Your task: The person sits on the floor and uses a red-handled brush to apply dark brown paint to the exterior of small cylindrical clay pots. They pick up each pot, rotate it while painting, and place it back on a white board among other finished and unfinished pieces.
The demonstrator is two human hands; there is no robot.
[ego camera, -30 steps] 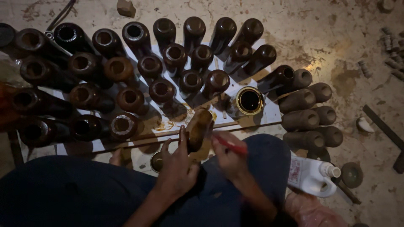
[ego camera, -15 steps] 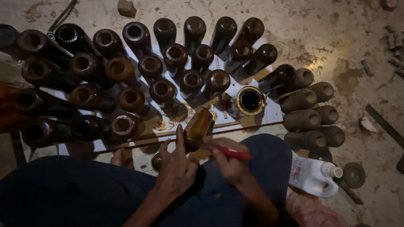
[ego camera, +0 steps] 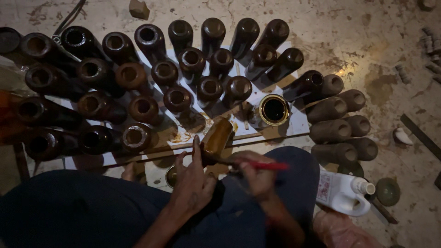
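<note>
Amber-brown piece: we noted the vase (ego camera: 217, 138) lifted over our lap, just in front of the rows of dark vases (ego camera: 138, 78) on the white sheet (ego camera: 294, 124).
Long axis: it ran from low-left near our palm to high-right away from us, tilted, not upright.
Left hand (ego camera: 193, 183): closed about the lower end of the vase, index finger stretched up along its left side; the vase lay up and right of the palm.
Right hand (ego camera: 255, 177): pinched narrow on a red-handled brush (ego camera: 264, 165), handle pointing right, tip toward the vase's base; we could not tell whether the bristles touched.
Nearer hand: the left, touching; the right sat just beside, lower right.
Open tin (ego camera: 274, 109): dark inside, on the sheet, up and right of the vase, apart from it.
White jug (ego camera: 342, 192): lying by our right knee.
</note>
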